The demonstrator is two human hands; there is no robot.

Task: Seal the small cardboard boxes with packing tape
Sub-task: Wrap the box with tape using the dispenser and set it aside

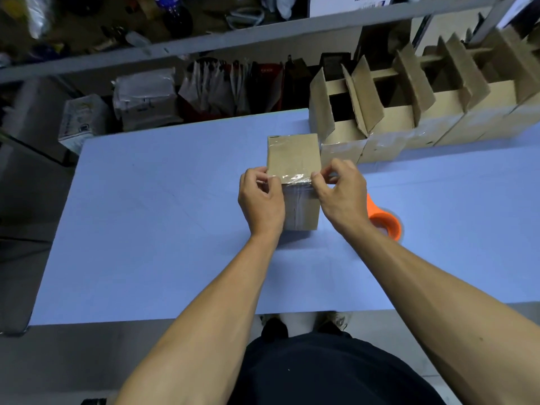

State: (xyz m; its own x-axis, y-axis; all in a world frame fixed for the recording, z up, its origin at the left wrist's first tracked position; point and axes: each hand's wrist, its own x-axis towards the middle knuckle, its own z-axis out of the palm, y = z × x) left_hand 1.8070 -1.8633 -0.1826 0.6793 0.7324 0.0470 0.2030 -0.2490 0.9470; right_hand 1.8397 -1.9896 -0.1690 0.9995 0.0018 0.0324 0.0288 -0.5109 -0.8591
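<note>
Both forearms reach forward over blue table point(146, 229). Left hand point(260, 200) and right hand point(342, 194), fingers curled, pinch clear tape strip point(295, 179) across near top edge of small cardboard box point(293, 159), box mid-table. Orange tape dispenser point(385, 223) just right, partly behind right wrist. Beyond: row of open boxes point(409, 112), flaps up. Cluttered shelving point(204, 48) behind.

Lighting was pretty dim and bluish overall. The table point(163, 217) was the brightest bit, the shelf point(204, 39) up top went murky and soft, and straight edges bowed near the corners.
</note>
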